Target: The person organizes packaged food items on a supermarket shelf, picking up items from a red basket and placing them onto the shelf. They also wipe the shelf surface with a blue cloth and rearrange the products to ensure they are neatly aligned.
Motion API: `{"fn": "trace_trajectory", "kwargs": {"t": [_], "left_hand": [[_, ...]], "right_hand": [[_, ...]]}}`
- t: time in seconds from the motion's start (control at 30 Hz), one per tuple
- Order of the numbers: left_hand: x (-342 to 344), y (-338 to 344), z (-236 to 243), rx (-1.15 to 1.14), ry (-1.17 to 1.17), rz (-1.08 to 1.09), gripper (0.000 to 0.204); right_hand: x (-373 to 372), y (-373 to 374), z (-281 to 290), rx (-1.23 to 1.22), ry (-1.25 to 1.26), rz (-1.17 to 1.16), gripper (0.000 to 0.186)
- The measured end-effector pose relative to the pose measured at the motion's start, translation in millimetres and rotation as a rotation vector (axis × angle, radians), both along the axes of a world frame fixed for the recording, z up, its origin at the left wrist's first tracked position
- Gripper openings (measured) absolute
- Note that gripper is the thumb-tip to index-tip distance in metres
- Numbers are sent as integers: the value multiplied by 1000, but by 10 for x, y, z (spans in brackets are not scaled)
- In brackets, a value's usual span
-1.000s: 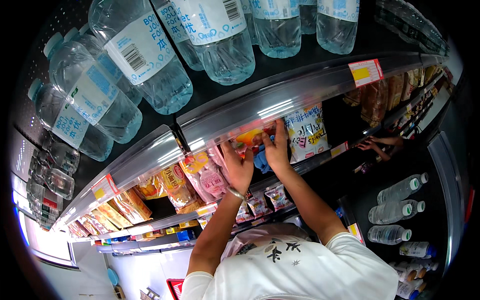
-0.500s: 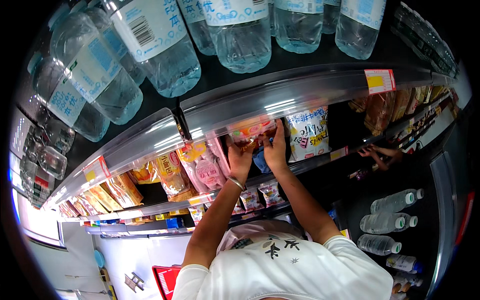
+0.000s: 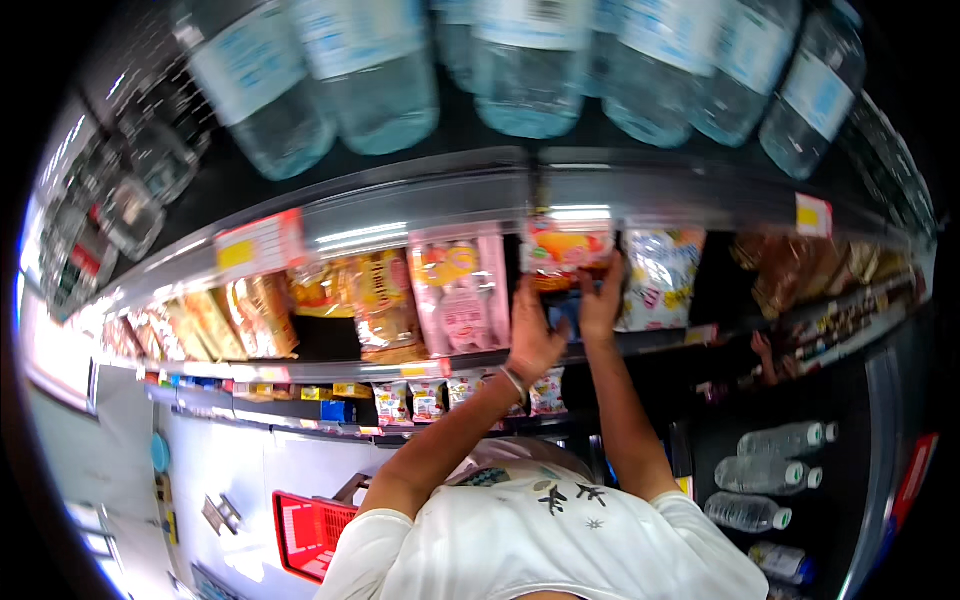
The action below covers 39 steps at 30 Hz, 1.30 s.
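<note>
An orange-and-red snack packet (image 3: 567,243) stands upright on the middle shelf, its top partly behind the clear shelf lip. My left hand (image 3: 537,335), with a bracelet at the wrist, is at the packet's lower left corner, fingers stretched apart. Beside its lower right edge is my right hand (image 3: 601,300), fingers extended upward and close to or touching the packet; blur hides the exact contact. A pink bag (image 3: 462,295) of pastries is left of my hands. To their right stands a white printed snack bag (image 3: 660,280). Something dark blue shows between my hands.
Large water bottles (image 3: 530,90) line the upper shelf. A clear shelf lip (image 3: 420,205) with price tags runs above my hands. Small snack bags (image 3: 428,400) hang lower down. Several bottles (image 3: 760,475) stand at lower right. A red basket (image 3: 300,535) is at lower left.
The view has shifted, so the shelf and my hands sit farther right. My fingers, earlier around the packet's sides, are now spread, with my left hand lower and apart from its side.
</note>
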<state>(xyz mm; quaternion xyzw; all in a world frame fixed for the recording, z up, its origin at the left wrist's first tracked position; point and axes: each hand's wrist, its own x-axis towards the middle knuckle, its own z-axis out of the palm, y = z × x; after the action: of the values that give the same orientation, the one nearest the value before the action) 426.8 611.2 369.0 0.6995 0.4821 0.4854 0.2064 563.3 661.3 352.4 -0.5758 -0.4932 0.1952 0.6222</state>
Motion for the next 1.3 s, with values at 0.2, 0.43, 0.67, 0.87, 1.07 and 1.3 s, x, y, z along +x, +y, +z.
{"fn": "trace_trajectory", "kwargs": {"t": [0.2, 0.43, 0.67, 0.87, 1.07, 1.3], "left_hand": [[-465, -570, 893, 64, -151, -257, 69], [-2057, -438, 960, 409, -102, 279, 62], [-3329, 382, 1006, 400, 225, 631, 67], [-4122, 1039, 1129, -75, 429, 423, 44], [-4303, 1607, 579, 56, 568, 343, 47], [-5160, 1715, 359, 512, 314, 356, 36]], "right_hand": [[38, -186, 94, 272, 71, 25, 59], [-513, -799, 726, 261, 295, 118, 48], [-1393, -1061, 1155, 270, 216, 378, 43], [-1811, -1315, 1177, 170, 166, 599, 34], [-1773, -1533, 1028, 48, 56, 555, 32], [-1984, -1559, 1160, 19, 65, 696, 33]]}}
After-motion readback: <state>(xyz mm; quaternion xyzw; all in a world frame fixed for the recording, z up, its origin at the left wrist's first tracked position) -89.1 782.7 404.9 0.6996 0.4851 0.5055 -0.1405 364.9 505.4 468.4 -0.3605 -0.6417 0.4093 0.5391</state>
